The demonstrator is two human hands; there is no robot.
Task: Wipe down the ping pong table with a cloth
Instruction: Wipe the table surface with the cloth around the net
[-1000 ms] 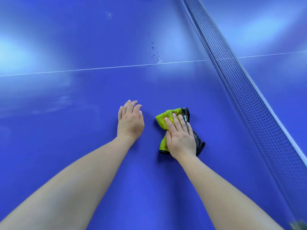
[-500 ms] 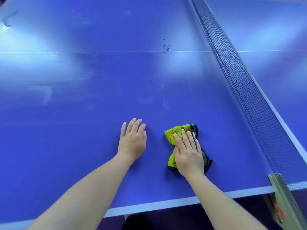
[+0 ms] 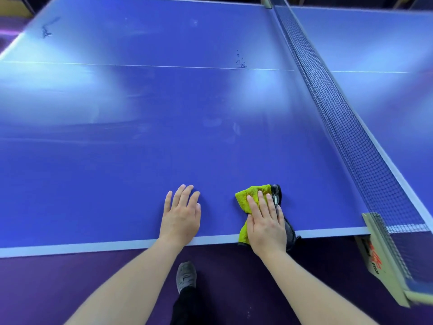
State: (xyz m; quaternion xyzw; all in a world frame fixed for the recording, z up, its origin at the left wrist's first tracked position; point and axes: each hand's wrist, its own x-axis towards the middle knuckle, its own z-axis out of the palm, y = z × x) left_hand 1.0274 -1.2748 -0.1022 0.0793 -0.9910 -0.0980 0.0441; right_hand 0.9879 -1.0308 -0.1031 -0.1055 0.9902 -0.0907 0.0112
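Observation:
The blue ping pong table (image 3: 164,160) fills the head view. A yellow-green cloth with a dark grey side (image 3: 248,198) lies bunched at the table's near edge, its lower end hanging over the white border. My right hand (image 3: 266,221) presses flat on the cloth with straight fingers. My left hand (image 3: 181,216) rests flat on the bare table surface to the left of the cloth, holding nothing. Dark droplets (image 3: 240,61) sit near the white centre line, and a dark smudge (image 3: 46,29) marks the far left corner.
The black net (image 3: 351,127) runs from far centre to near right, ending at a beige net post (image 3: 379,259) clamped to the table edge. Purple floor lies below the near edge, with my grey shoe (image 3: 186,275) on it.
Both hands and the cloth have slid back across the table to its near edge, and the view has pulled back so the table's edge, the floor and the net post now show.

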